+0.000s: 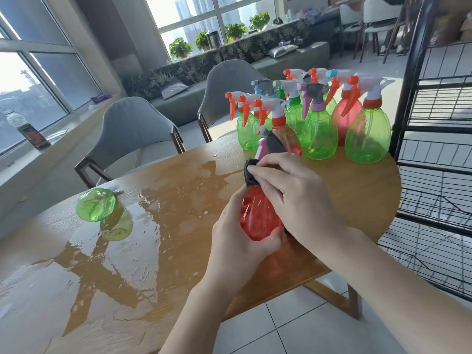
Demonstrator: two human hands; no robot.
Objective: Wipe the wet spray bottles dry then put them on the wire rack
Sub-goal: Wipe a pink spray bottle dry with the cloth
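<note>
Head view is showing the left hand (237,236) cupping the base of a red spray bottle (258,213), fingers curling round its lower body and holding it tilted just above the near edge of the wooden tabletop (357,190). The right hand (293,195) is lying over the bottle's upper side, its fingers pressing a dark grey cloth (251,173) against the bottle's neck and clamping the cloth there. The bottle's pink and grey trigger head (269,144) is sticking out beyond the cloth, pointing away from the person.

To the left of the hands, a wide puddle of water (122,251) is spreading across the tabletop and mirroring the window frames. A green spray bottle (95,204) is lying on its side in that wet patch, its round base facing the camera.

Farther back, a cluster of upright spray bottles (316,123), mostly green with a few red, is standing on the dry far-right part of the tabletop, their trigger heads orange, white, grey, blue and purple. At the right edge a black wire rack (439,149) is standing beside the tabletop. Two grey chairs (135,129) are sitting behind the tabletop. On the windowsill at far left a dark-labelled bottle (32,134) is standing, and potted plants (180,48) are lining the far window ledge.
</note>
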